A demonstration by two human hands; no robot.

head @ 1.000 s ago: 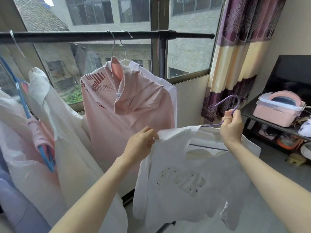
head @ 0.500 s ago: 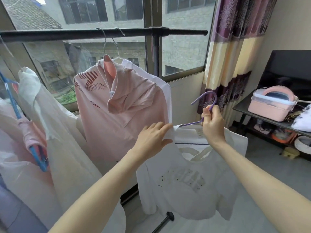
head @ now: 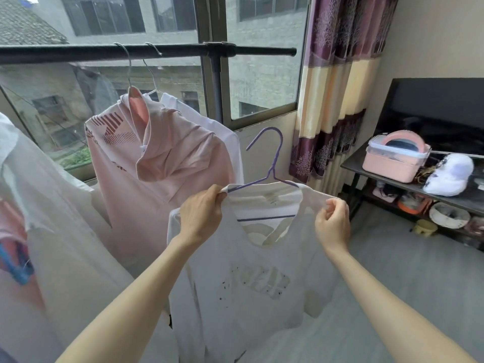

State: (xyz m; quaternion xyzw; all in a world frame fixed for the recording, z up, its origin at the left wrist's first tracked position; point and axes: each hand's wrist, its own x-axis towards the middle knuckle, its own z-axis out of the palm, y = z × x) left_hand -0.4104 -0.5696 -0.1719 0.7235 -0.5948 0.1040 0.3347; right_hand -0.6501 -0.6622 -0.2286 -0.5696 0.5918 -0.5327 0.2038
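Pink lidded box (head: 392, 167) right of black rail (head: 78, 52); below its bare end, left hand (head: 201, 216) and right hand (head: 332, 224) pinch white T-shirt (head: 251, 305).

Soft grey daylight from the window (head: 262, 74), mild blur, wide-angle bending at the edges

1. The right hand (head: 332, 224) has left the hook of the hanger (head: 273, 167), which it gripped a second ago, and now pinches the right shoulder of the white shirt (head: 256, 284).
2. The left hand (head: 200, 213), flat against the cloth half a second ago, now grips the left shoulder beside the collar.
3. The hook now stands free and upright above the collar.
4. The shirt, bunched before, now hangs spread between both hands.
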